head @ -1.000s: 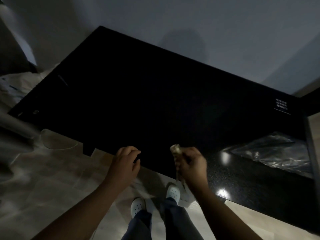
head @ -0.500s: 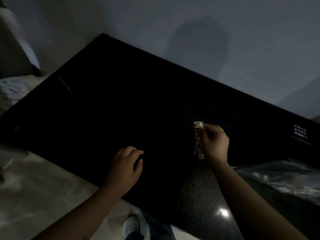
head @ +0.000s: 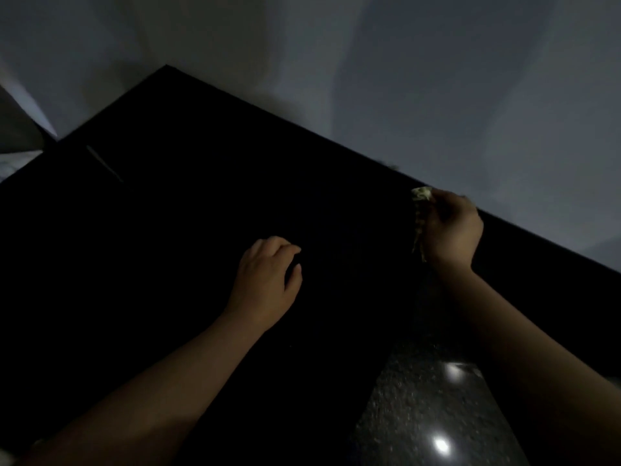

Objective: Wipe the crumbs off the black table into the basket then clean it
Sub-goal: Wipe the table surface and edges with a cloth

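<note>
The black table [head: 168, 250] fills most of the dim view. My right hand [head: 450, 227] is near the table's far edge, closed on a crumpled pale cloth [head: 420, 213] that hangs down from the fingers. My left hand [head: 268, 277] rests on the middle of the table with its fingers curled; the dark hides whether anything is under it. No crumbs and no basket can be made out.
A grey wall [head: 403, 79] stands right behind the table's far edge. Speckled glossy surface with two light reflections [head: 440, 445] shows at the near right. A thin pale streak [head: 104, 163] lies on the table at far left.
My right hand has carried the cloth from the near edge across the table to its far edge. The view has tilted up; floor, shoes and plastic bag have left it. My left hand stays put.
</note>
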A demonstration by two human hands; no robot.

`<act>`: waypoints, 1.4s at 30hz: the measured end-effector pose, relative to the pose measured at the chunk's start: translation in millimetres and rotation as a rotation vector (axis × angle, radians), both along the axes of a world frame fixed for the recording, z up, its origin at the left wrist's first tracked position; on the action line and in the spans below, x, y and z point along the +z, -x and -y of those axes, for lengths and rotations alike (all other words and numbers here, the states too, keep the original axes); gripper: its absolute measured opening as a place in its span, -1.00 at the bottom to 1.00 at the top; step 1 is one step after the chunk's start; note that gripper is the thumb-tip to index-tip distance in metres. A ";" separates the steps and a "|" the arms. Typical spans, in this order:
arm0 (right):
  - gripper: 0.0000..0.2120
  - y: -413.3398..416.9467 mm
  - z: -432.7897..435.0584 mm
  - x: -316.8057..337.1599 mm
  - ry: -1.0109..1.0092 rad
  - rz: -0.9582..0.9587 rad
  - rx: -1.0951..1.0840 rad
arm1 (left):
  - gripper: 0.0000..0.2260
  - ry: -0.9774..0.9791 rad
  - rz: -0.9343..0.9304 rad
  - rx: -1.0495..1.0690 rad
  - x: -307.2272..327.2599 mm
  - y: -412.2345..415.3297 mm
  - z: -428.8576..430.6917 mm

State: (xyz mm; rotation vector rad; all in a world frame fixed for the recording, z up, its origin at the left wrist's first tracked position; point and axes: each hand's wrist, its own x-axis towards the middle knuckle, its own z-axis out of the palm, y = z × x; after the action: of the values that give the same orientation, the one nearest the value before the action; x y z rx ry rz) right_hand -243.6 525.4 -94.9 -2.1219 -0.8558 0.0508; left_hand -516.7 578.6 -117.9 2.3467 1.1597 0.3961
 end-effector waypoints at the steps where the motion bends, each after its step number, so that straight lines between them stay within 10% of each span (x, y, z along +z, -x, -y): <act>1: -0.78 -7.8 -10.1 -1.8 0.024 0.015 0.001 | -0.61 -0.025 -0.008 0.012 -3.5 -3.8 -5.1; 42: -0.82 54.3 -5.0 -41.5 0.170 0.001 0.402 | -0.68 -0.124 -0.002 0.067 -23.3 -7.1 -7.5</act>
State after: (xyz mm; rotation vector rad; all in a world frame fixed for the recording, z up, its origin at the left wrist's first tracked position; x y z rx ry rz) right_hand -297.9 530.3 -136.4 -2.0706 -1.3065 0.3414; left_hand -509.6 586.0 -141.2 2.4192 1.2502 0.5024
